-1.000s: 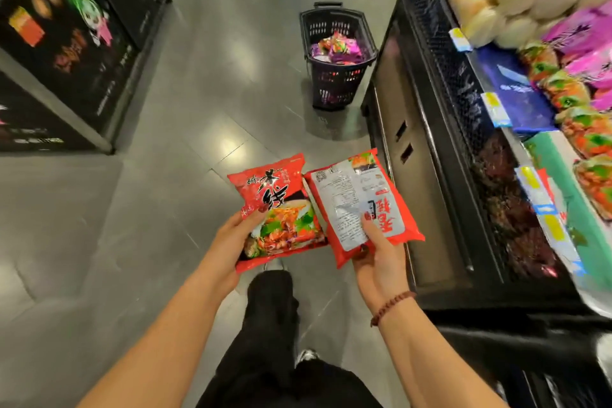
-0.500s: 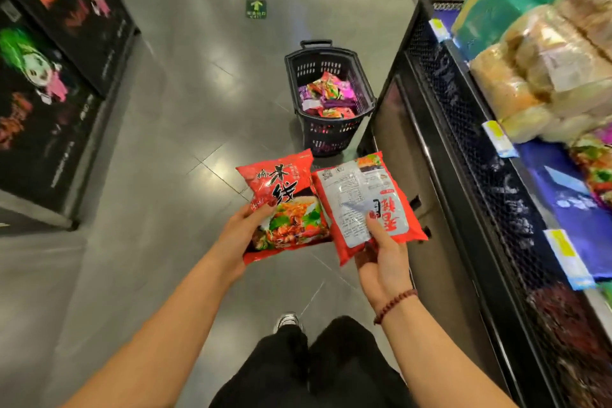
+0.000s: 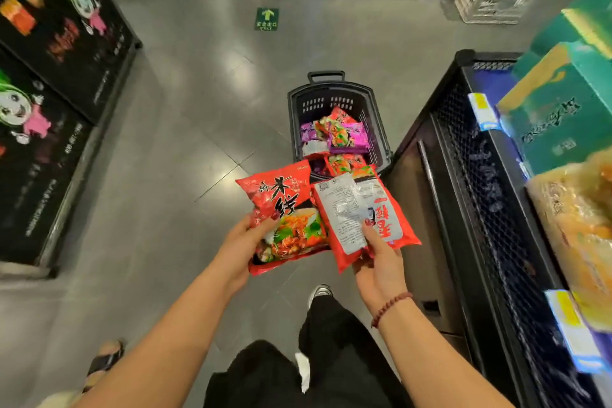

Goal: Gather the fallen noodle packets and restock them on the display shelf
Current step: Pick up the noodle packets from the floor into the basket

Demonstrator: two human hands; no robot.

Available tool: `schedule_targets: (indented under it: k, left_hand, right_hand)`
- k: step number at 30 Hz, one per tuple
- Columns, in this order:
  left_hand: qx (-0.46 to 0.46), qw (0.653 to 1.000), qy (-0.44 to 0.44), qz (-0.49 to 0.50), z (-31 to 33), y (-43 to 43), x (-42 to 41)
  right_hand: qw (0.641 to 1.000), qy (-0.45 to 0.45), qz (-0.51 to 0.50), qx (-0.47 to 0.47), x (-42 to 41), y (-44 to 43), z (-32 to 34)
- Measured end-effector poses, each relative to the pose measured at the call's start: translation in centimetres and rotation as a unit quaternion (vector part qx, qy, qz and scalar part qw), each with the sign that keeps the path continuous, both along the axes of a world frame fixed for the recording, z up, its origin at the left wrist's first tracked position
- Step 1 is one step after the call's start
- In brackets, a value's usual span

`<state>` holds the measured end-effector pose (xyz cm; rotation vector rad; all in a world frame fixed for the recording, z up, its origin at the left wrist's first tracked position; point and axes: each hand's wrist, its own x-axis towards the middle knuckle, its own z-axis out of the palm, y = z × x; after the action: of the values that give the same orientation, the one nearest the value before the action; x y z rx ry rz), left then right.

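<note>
Gripping one packet apiece: left hand (image 3: 240, 252) holds the front-up packet (image 3: 281, 202), right hand (image 3: 381, 263) the back-up packet (image 3: 354, 209). Shelf (image 3: 480, 175) lies right, nearer the right hand; basket (image 3: 331, 89) far.

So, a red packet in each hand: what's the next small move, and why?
Probably step forward and drop both into the basket. The left hand grips the left packet, the right hand the right packet; the basket just ahead already holds similar packets, and the shelf alongside shows boxes, not noodles.
</note>
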<state>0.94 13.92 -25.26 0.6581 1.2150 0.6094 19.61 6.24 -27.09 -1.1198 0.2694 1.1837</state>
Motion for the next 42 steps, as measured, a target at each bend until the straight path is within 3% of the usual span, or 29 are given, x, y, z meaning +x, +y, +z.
schedule_targets:
  k: [11, 18, 25, 30, 36, 42]
  left_hand:
    - [-0.047, 0.998, 0.015, -0.029, -2.6, 16.2, 7.2]
    - [-0.053, 0.997, 0.047, -0.036, -7.1, 29.1, 9.5]
    - [-0.1, 0.992, 0.067, -0.038, -13.0, 35.3, 13.5]
    - [-0.141, 0.984, 0.108, -0.018, -20.3, 36.9, 17.5]
    - [-0.161, 0.974, 0.148, -0.053, -29.5, 38.2, 20.6]
    - [-0.094, 0.947, 0.249, -0.18, -35.8, 38.8, 22.0]
  right_hand:
    - [0.999, 0.015, -0.003, -0.033, 7.8, 15.8, -2.2]
    - [0.997, -0.001, -0.056, -0.046, 11.1, 27.2, -5.3]
    - [0.992, -0.014, -0.048, -0.117, 15.9, 33.1, -10.4]
    - [0.977, -0.052, 0.015, -0.205, 20.5, 36.0, -17.7]
    - [0.957, -0.104, 0.125, -0.242, 24.7, 38.5, -26.7]
    - [0.881, -0.154, 0.361, -0.265, 27.2, 39.2, -33.1]
